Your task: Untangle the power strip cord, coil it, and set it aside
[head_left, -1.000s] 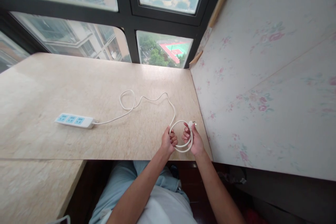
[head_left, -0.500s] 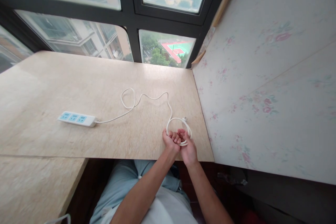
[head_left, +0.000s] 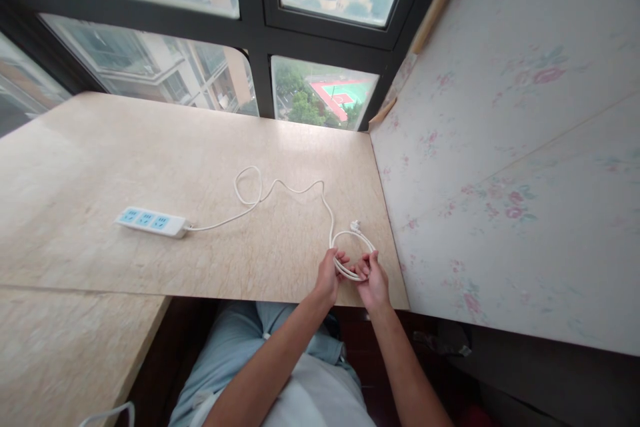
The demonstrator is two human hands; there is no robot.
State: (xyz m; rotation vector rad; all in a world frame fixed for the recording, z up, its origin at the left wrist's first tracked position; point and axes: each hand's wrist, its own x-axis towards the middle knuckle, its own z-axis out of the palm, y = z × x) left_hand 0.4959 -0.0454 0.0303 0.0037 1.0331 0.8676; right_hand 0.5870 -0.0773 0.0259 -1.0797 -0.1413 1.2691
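- We sit at a corner where a dark-framed window point(head_left: 260, 33) meets a wall point(head_left: 500, 180) papered with faded flowers.
- The pale marbled tabletop point(head_left: 150, 147) runs from the window back to our lap and ends against that wall on the right.
- A white cable point(head_left: 280, 188) lies across the tabletop. Its long run goes left and away from our hands, with one small loose loop partway along.
- The white power strip point(head_left: 151, 221) with blue sockets lies flat at the cable's far left end, well apart from both hands.
- Our left hand point(head_left: 330, 275) is closed around the near left side of a coil point(head_left: 334, 240) of the cable, at the tabletop's near right edge.
- Our right hand point(head_left: 374, 280) pinches the same coil on its near right side, almost touching the left hand.
- The plug point(head_left: 355, 225) sits at the coil's far side, just beyond our fingers, and neither hand holds it.
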